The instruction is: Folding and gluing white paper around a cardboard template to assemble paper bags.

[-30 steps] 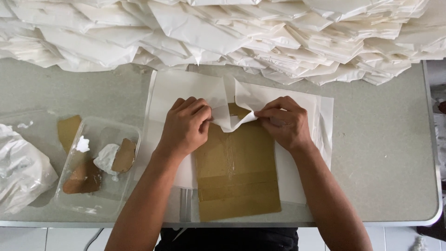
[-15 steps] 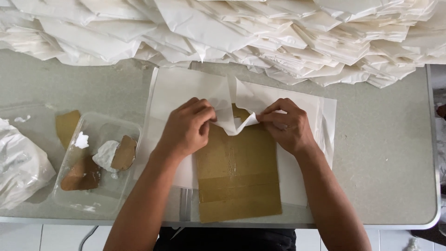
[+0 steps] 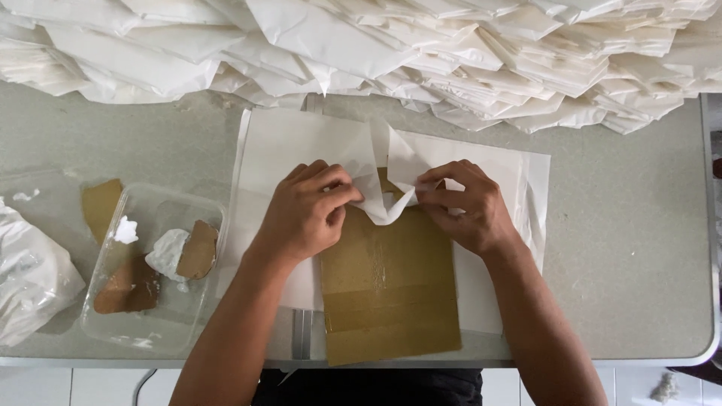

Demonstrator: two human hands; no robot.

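A white paper sheet (image 3: 286, 143) lies on the grey table (image 3: 624, 248), with a brown cardboard template (image 3: 387, 289) on top of it. My left hand (image 3: 304, 210) and my right hand (image 3: 459, 203) both pinch folded flaps of the white paper (image 3: 383, 199) over the top edge of the cardboard. The fingertips of both hands meet near the middle, where the flaps bunch up into a small peak. The cardboard's lower end reaches past the table's front edge.
A large heap of folded white paper pieces (image 3: 421, 53) fills the back of the table. At the left stands a clear plastic tub (image 3: 150, 278) holding white paste and brown cardboard scraps. A crumpled white plastic bag (image 3: 30, 278) lies at the far left.
The hands stay in nearly the same place. The paper flaps between the fingertips are drawn closer together and bunched more tightly over the cardboard's top edge.
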